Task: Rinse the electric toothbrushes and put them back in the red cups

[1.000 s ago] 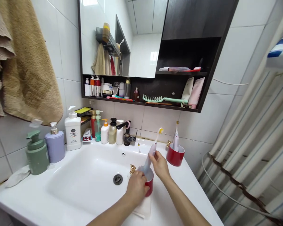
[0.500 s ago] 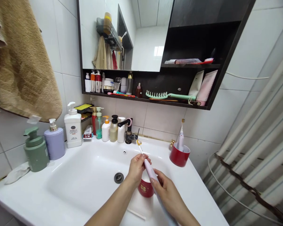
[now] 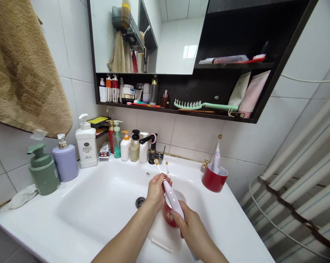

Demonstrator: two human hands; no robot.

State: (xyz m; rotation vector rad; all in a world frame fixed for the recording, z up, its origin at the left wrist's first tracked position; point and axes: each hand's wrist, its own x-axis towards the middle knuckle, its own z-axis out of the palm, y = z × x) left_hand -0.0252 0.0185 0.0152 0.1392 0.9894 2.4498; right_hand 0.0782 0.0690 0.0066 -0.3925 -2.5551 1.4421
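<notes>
A pale pink electric toothbrush (image 3: 171,195) is held by both hands over the right part of the sink (image 3: 99,204). My left hand (image 3: 155,190) pinches the neck just below the brush head, which has a yellowish tip. My right hand (image 3: 190,223) wraps round the lower handle. Beneath the toothbrush stands a red cup (image 3: 169,215) with gold markings, partly hidden by the handle and my right hand. A small separate brush head (image 3: 167,167) lies on the sink's back rim near the faucet (image 3: 153,146).
Another toothbrush (image 3: 216,160) stands in a red cup (image 3: 214,180) on the right rim. Pump bottles (image 3: 87,146) line the left and back edges. A dark shelf (image 3: 186,87) with toiletries hangs above; a brown towel (image 3: 30,73) hangs left.
The view has shifted slightly. The toothbrush and both hands have moved a little left relative to the faucet, and the small brush head behind them now shows.
</notes>
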